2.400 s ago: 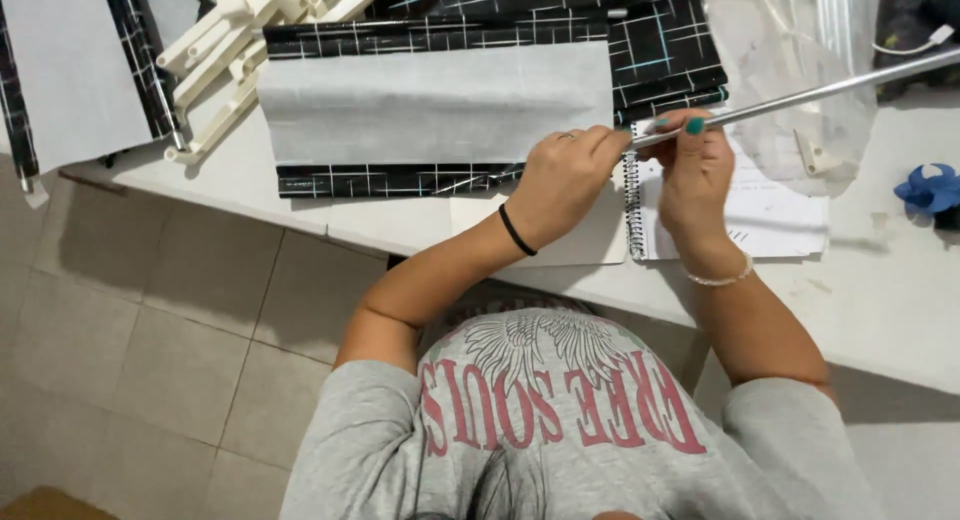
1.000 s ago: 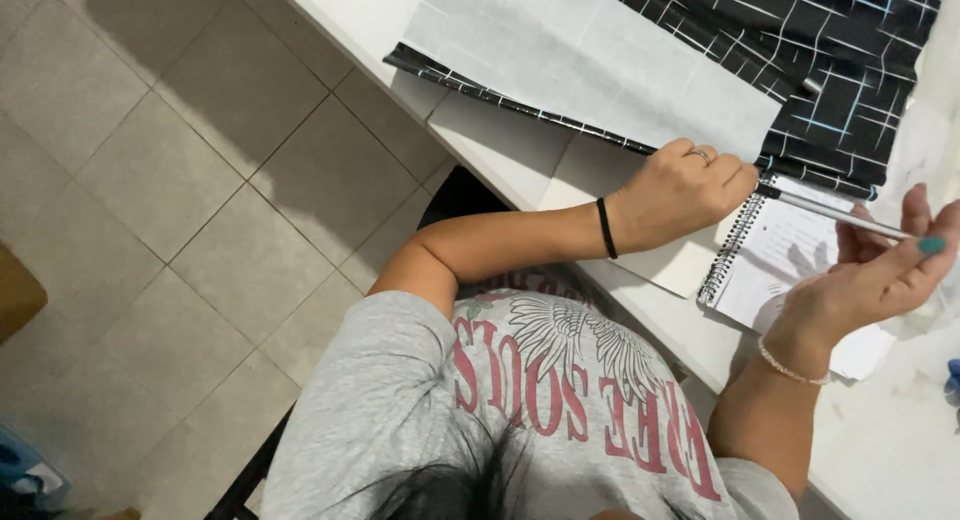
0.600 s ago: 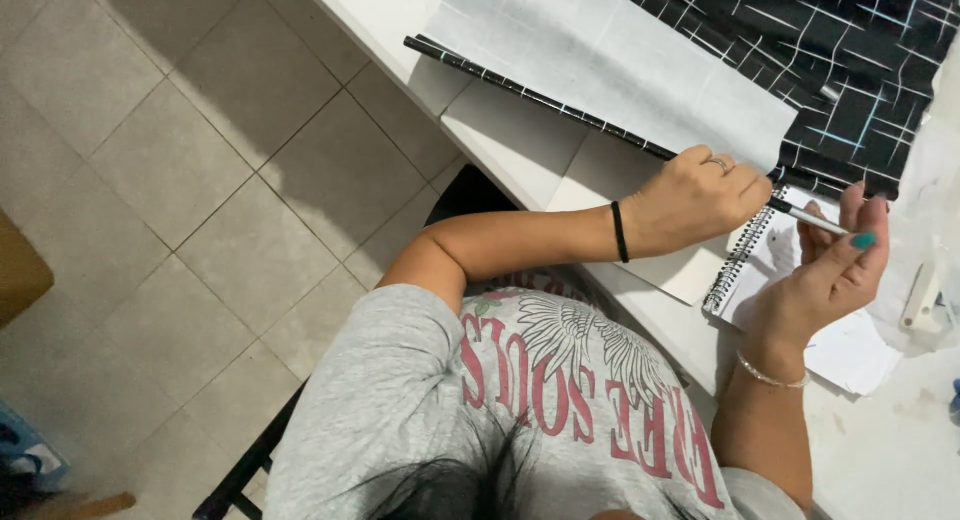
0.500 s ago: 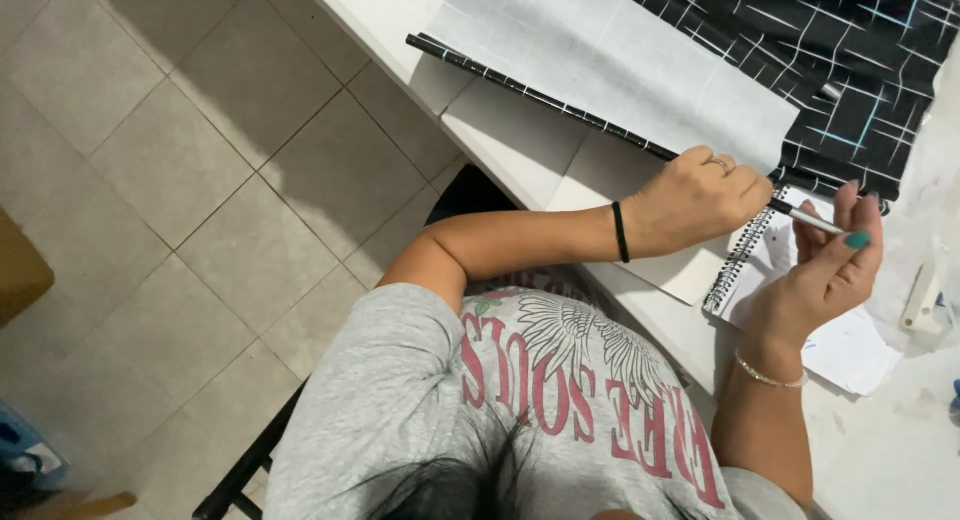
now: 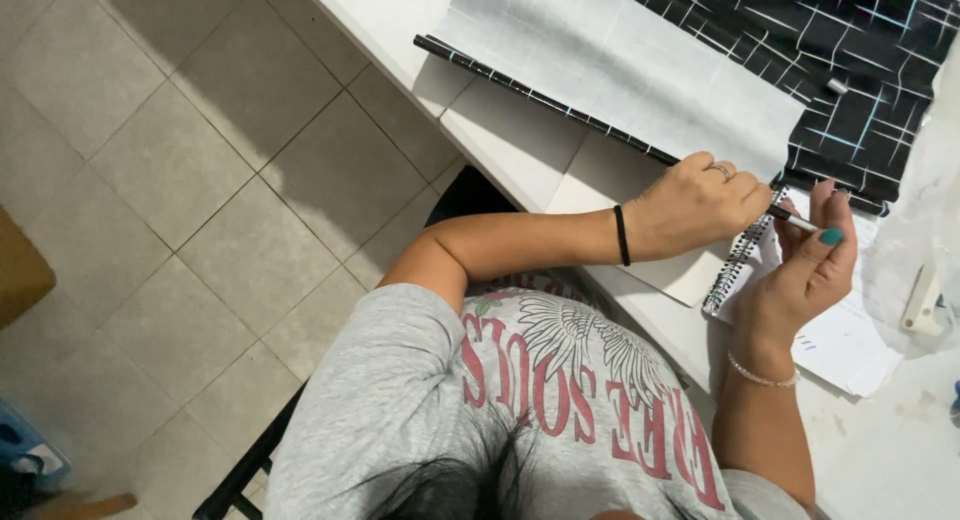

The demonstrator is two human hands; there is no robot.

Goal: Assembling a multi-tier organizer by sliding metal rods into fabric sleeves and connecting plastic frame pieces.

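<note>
Left hand: while it rests on the spiral notebook (image 5: 735, 265), the left hand (image 5: 695, 205) is curled into a loose fist, fingers folded down over the near end of a thin metal rod (image 5: 800, 221); a ring sits on one finger and a black band circles the wrist.
Right hand: the right hand (image 5: 800, 275) sits just right of the notebook's wire spine, palm up and half open, fingers bent; the thumb with its teal nail and the forefinger meet at the rod's tip, though how firmly they pinch it I cannot tell.
Metal rod: short visible length, slanting across the top of the notebook's spine, between the two hands, touching both.
Spiral notebook: lies on the white table (image 5: 500, 145), its coil running aslant, its near page under the left hand.
Loose paper: white sheets (image 5: 850, 345) spread out from under the notebook to its right, beneath the right wrist.
Checked fabric: black cloth with pale grid lines (image 5: 860, 70) lies beyond the notebook, with a pale grey sheet (image 5: 610, 60) laid over its left part.
White clip-like piece: small plastic part (image 5: 922, 302) well right of the notebook, near the frame's edge.
Floor: beige tiles (image 5: 200, 200) to the left of the table.
</note>
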